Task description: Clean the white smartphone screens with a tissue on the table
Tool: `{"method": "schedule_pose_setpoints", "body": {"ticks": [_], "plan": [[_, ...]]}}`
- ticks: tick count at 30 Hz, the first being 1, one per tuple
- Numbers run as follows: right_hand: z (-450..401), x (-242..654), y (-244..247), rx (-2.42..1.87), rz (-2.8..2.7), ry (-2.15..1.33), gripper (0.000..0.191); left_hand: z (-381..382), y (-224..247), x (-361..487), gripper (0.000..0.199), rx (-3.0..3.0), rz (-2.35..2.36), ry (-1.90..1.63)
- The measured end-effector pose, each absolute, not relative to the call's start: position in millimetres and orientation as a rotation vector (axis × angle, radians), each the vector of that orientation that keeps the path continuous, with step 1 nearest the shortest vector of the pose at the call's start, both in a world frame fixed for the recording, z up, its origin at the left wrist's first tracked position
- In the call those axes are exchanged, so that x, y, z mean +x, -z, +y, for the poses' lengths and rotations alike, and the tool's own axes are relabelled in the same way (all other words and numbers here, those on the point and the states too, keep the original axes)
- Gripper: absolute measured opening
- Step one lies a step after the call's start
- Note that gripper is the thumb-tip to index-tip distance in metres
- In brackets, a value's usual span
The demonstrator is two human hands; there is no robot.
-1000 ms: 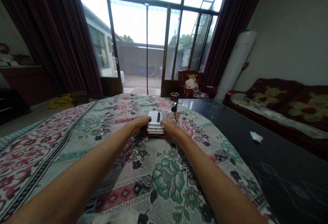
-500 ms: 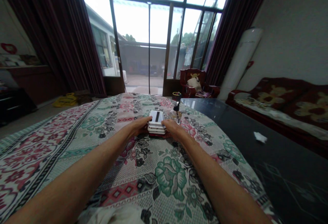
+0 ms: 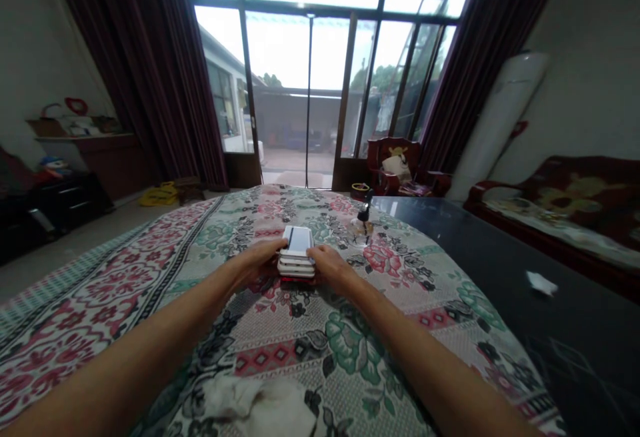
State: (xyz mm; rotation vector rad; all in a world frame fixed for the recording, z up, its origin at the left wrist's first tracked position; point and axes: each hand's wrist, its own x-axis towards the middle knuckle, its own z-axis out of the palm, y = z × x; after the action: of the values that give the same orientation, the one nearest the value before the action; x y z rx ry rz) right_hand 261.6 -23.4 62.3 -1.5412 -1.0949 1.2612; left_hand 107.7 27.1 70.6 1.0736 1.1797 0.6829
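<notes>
A neat stack of phones (image 3: 299, 242), white-edged and several deep, stands on the flowered tablecloth (image 3: 270, 330) in front of me. Its top phone has a pale, glossy face crossed by a dark stripe; something red shows at the bottom. My left hand (image 3: 265, 255) grips the left side, thumb on the upper edge. On the opposite side, my right hand (image 3: 327, 265) holds the stack with its thumb at the top corner. Most of the fingers are hidden beside the stack. Beyond my right hand stands a clear bottle with a black spray-type top (image 3: 361, 229).
A crumpled whitish cloth (image 3: 263, 403) lies at the near edge of the bed-like surface. To the right is a dark glossy table (image 3: 480, 257) with a white scrap (image 3: 541, 283). Wooden seats (image 3: 560, 187) and a glass door (image 3: 300, 110) stand farther back.
My view has turned slightly left. Both hands, still around the stack, have brought it left and a little nearer to me, farther from the bottle.
</notes>
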Motion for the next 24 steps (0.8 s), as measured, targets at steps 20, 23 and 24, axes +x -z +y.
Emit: {"method": "schedule_pose_setpoints", "body": {"ticks": [20, 23, 24], "plan": [[-66.1, 83.5, -73.9, -1.404, -1.311, -1.349, 0.018, -58.3, -81.6, -81.4, 0.027, 0.917, 1.274, -0.971], [-60.9, 52.2, -70.5, -1.402, -1.336, -1.369, 0.018, -61.1, -78.4, -110.9, 0.024, 0.862, 1.282, -1.014], [-59.0, 42.8, -68.9, -1.405, -1.348, -1.373, 0.019, -61.6, -76.9, -119.6, 0.024, 0.842, 1.284, -1.031]]}}
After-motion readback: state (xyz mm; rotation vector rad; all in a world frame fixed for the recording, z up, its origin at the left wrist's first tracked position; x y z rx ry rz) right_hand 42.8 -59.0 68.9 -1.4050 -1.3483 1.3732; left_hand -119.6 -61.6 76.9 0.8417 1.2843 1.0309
